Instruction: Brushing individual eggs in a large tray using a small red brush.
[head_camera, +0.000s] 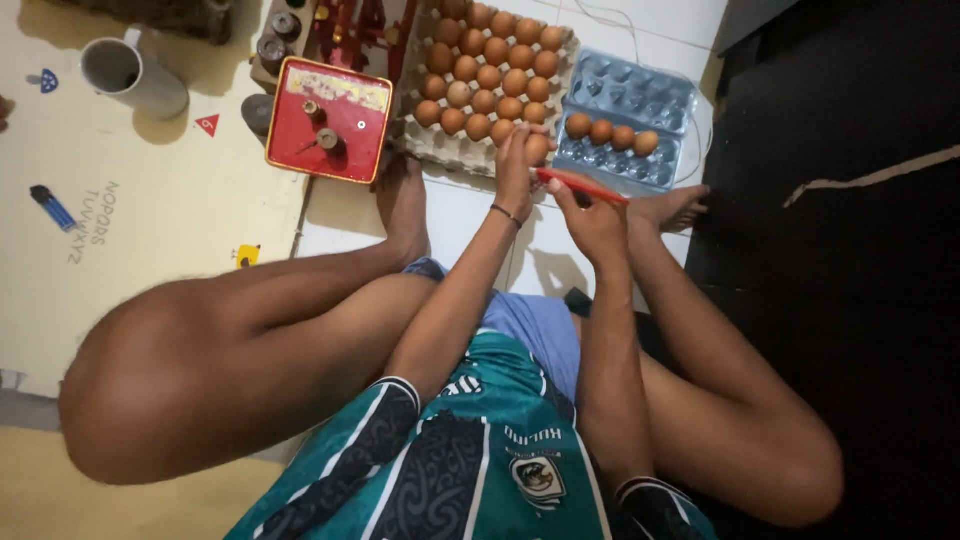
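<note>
Egg (537, 148) sitting clamped in left hand (516, 165) grip; right hand (592, 215) gripping red pen (583, 186) at 4 o'clock; blue tray (625, 125) lying at 2 o'clock.

The left hand (517, 165) grips 1 brown egg (537, 148) just above the floor; the right hand (592, 215) holds a red pen (582, 186) with its tip close to that egg; behind them sit a full grey egg tray (425, 135) and a blue tray (660, 100) holding 4 eggs; a red box (330, 120) lies left of them.
</note>
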